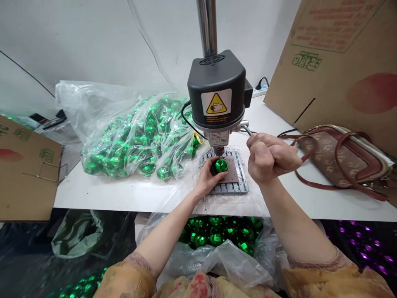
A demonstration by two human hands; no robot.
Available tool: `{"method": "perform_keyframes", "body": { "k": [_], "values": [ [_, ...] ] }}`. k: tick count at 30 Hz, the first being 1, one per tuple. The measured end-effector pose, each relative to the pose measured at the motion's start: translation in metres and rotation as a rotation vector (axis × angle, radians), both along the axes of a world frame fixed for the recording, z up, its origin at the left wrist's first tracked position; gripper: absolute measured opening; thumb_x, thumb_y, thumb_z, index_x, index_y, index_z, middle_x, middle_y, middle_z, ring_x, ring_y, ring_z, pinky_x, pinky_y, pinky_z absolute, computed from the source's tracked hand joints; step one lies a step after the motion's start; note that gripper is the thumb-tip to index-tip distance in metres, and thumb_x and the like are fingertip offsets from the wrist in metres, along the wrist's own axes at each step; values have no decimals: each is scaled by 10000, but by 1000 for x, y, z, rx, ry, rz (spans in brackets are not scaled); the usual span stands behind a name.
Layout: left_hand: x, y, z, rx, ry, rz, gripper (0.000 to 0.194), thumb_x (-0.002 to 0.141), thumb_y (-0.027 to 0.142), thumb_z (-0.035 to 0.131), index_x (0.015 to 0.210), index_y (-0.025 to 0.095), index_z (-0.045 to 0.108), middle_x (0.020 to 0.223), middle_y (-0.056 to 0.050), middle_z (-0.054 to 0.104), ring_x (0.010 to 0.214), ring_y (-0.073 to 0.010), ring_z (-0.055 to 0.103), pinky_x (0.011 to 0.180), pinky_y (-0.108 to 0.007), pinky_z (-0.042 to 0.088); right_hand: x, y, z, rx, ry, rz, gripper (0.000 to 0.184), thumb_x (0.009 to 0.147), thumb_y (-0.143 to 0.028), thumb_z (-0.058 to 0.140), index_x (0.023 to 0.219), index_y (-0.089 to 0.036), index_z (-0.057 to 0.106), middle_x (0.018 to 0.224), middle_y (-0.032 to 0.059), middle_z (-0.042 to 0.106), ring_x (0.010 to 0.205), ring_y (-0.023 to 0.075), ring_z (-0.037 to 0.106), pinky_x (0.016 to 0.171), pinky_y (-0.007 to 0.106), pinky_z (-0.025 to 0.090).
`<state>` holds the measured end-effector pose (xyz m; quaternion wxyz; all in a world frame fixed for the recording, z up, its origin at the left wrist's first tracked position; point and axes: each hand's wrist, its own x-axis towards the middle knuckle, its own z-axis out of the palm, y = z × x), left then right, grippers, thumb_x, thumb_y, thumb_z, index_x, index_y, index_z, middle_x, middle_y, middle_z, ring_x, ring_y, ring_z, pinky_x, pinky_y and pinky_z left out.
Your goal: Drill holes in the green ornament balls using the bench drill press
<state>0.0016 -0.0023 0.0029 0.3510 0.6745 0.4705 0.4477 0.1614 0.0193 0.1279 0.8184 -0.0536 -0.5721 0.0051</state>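
Observation:
My left hand (208,177) grips a shiny green ball (221,165) from its left side, thumb in front and fingers behind. The ball rests on a brown board (233,174) that lies on the slotted metal base (243,184) of a bench drill press (216,89). Directly over the ball sits the drill chuck (221,152), its bit meeting the ball's top; how deep it goes I cannot tell. To the right, my right hand (268,157) is closed in a fist around the metal feed lever (247,129) of the drill press.
A clear plastic bag (149,136) of many green balls lies to the left. More green balls (217,234) fill a lined container below the table edge. A handbag (335,155) and cardboard (328,62) stand right; another cardboard piece (27,182) is left. Purple balls (362,244) show lower right.

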Motion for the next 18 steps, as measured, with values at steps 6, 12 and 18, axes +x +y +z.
{"method": "perform_keyframes", "body": {
  "k": [6, 12, 18],
  "values": [
    [-1, 0, -2, -18, -35, 0, 613, 776, 413, 807, 1288, 205, 542, 1286, -109, 630, 1200, -272, 610, 1047, -437, 493, -2, -4, -6, 8, 11, 16, 452, 813, -103, 553, 547, -173, 195, 480, -55, 286, 399, 42, 281, 393, 253, 319],
    [4, -2, 4, -62, -96, 18, 588, 770, 425, 804, 1250, 196, 554, 1206, -104, 658, 1088, -257, 650, 954, -428, 544, -8, -6, 53, -426, 159, 39, 478, 883, -200, 604, 484, -179, 341, 446, -56, 275, 393, 43, 308, 406, 258, 226],
    [6, -25, 24, 52, 29, 245, 484, 768, 398, 797, 1155, 206, 579, 1115, -89, 671, 1046, -264, 647, 928, -431, 520, -4, 16, 90, -639, 142, 161, 527, 814, -386, 727, 468, -207, 371, 402, -64, 315, 348, 44, 268, 330, 259, 191]
  ]
}}
